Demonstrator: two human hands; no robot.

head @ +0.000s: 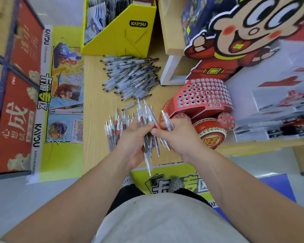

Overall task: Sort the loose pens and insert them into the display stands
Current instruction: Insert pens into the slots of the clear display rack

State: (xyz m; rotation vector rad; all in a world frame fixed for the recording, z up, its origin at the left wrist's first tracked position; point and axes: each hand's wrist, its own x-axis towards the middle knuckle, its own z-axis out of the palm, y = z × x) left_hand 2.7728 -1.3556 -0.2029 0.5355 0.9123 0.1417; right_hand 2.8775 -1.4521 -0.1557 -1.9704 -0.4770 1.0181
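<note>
Left hand [133,142] clenches a fanned bundle of pens [148,118] at mid-barrel. Right hand [179,137] pinches a single clear pen [166,118] just beside the bundle. Red-accented pens [112,127] lie in a row on the table [95,106] under the left hand, and a pile of dark pens [132,76] lies farther back. The red stand [202,93] sits to the right; its holes appear mostly unfilled, though blur limits certainty. Pens judged light, stiff and smooth, liable to slip from a fan. Best taken singly, mid-barrel.
</note>
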